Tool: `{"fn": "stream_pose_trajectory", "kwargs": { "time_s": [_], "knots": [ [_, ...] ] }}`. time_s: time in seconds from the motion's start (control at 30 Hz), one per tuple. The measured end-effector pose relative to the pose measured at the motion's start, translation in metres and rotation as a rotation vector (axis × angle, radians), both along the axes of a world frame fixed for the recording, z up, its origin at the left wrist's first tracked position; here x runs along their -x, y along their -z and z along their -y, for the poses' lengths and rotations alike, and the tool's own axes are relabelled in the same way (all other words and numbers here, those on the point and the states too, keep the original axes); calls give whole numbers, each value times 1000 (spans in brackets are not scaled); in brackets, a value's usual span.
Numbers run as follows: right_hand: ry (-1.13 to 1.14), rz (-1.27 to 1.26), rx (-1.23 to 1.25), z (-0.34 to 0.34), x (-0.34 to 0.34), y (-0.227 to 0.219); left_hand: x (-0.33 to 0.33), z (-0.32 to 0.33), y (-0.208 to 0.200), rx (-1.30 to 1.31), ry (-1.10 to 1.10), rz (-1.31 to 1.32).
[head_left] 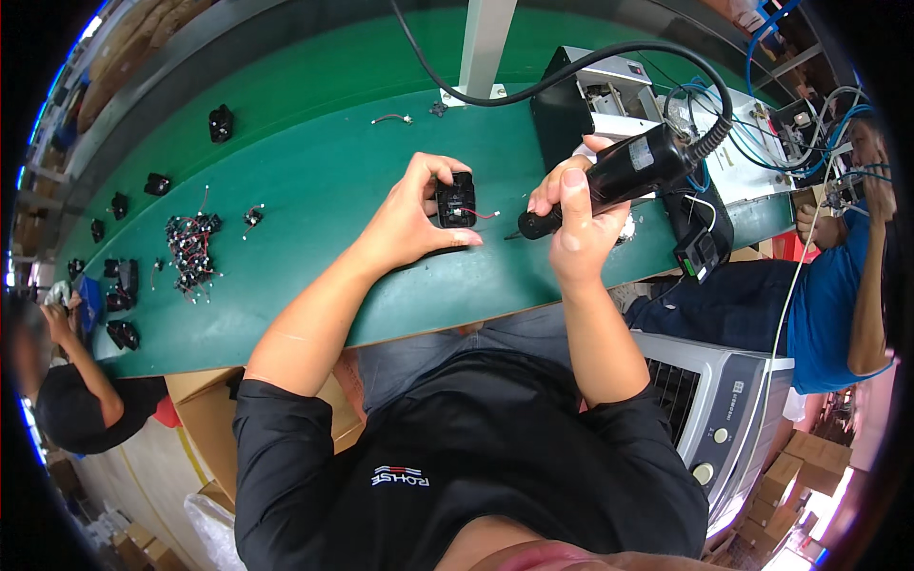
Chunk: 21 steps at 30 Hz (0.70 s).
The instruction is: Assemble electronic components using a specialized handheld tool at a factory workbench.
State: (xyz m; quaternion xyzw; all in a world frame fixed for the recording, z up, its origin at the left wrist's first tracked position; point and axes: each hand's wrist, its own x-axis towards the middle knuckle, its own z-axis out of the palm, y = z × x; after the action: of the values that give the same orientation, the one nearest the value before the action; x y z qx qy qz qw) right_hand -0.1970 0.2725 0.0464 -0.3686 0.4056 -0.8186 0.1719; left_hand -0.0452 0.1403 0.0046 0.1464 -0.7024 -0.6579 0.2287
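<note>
The left hand [409, 224] is pinching a small black plastic housing [456, 200] over the green counter [314, 181]; the right hand [571, 214] is gripping a black electric screwdriver [609, 176]. Fastening appears underway; the bit needs aligning.

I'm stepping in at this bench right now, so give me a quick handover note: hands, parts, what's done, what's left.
Left hand: holds a small black module with red and white leads above the green belt.
Right hand: grips the black electric screwdriver, tip beside the module, not touching.
Done: cannot tell whether any screw is in.
Left: a pile of wired parts and black housings lie further left on the belt.
</note>
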Motion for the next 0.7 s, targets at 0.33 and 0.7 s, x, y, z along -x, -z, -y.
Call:
{"fn": "stream_pose_trajectory", "kwargs": {
  "time_s": [0.33,0.7],
  "knots": [
    [-10,12,-22,3,1,-1,0,5,-4,367,16,63],
    [-40,-110,-122,1,-1,-6,1,-1,-4,296,12,68]
  ]
}}
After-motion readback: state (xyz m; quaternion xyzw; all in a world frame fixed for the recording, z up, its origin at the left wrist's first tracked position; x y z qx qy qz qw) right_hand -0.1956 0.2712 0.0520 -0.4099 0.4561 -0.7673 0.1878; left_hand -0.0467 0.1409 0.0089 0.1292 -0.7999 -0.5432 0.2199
